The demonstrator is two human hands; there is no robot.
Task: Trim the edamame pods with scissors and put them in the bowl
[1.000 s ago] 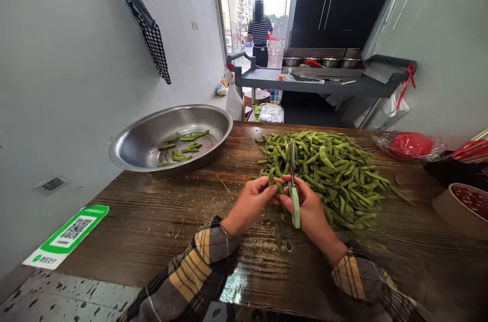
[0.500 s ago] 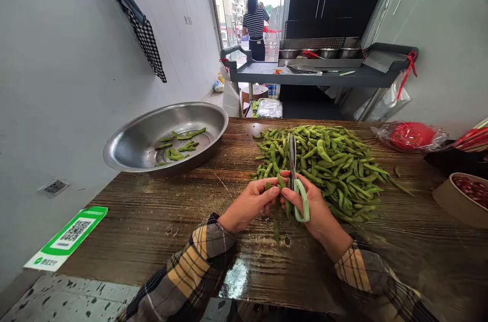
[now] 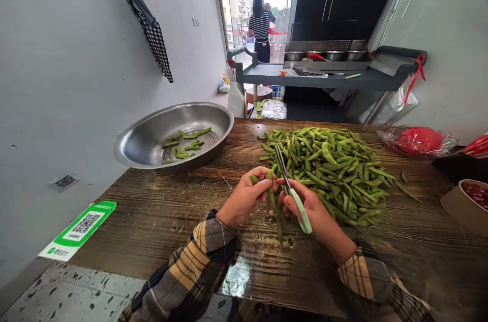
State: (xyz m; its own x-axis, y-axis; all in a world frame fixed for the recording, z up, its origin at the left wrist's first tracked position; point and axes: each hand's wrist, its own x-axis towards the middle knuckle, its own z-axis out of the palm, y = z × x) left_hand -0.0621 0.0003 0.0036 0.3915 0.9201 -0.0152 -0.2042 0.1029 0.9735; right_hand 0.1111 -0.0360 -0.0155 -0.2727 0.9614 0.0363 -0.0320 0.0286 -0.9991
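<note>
My left hand (image 3: 249,194) pinches green edamame pods (image 3: 271,190) between thumb and fingers, above the table's middle. Close beside it, my right hand (image 3: 307,207) grips scissors (image 3: 298,204) with pale green handles. Their metal blades point up and away, and look nearly closed. Behind my hands spreads a large heap of edamame pods (image 3: 339,169). One pod (image 3: 279,230) lies apart on the wood just below my hands. A wide steel basin (image 3: 131,147) on the left holds several pods (image 3: 183,152).
The wooden table (image 3: 183,195) carries a red bundle in clear plastic (image 3: 417,140) and a tub of dark red pieces (image 3: 463,205) at right. A green QR card (image 3: 78,230) lies front left. Beyond stand a grey cart (image 3: 324,81) and a person (image 3: 261,27) by the doorway.
The scissors have tilted to the left in my right hand and moved slightly away from the pods. My left hand still pinches the pods. The view has shifted a little.
</note>
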